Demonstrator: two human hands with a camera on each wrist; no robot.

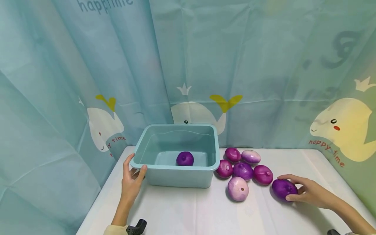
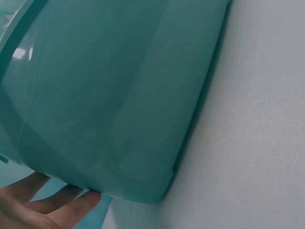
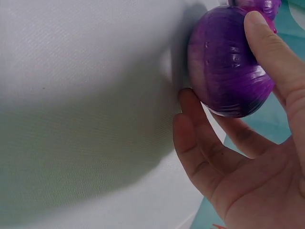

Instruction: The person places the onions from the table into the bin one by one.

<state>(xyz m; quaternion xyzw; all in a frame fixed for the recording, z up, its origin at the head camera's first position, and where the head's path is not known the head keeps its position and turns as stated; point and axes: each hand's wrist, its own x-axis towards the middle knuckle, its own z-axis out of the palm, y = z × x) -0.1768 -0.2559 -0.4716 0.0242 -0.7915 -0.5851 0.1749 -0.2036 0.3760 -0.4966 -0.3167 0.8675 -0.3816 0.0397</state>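
Note:
My left hand (image 1: 131,182) grips the near left corner of a teal plastic bin (image 1: 179,178), thumb over the front rim and fingers along the side. In the left wrist view those fingers (image 2: 71,207) rest against the bin's wall. One dark purple onion (image 1: 185,159) lies inside the bin. At the right, my right hand (image 1: 311,192) holds another dark purple onion (image 1: 283,189) between thumb and fingers, low over the white table. The right wrist view shows the thumb on one side of this onion (image 3: 228,67) and fingertips under the other.
Between bin and right hand several onions sit grouped, among them a magenta one (image 1: 262,175), a purple one (image 1: 242,171) and a pale one (image 1: 238,189). A whale-printed curtain (image 1: 264,81) hangs behind the white table (image 1: 182,212) and at its sides.

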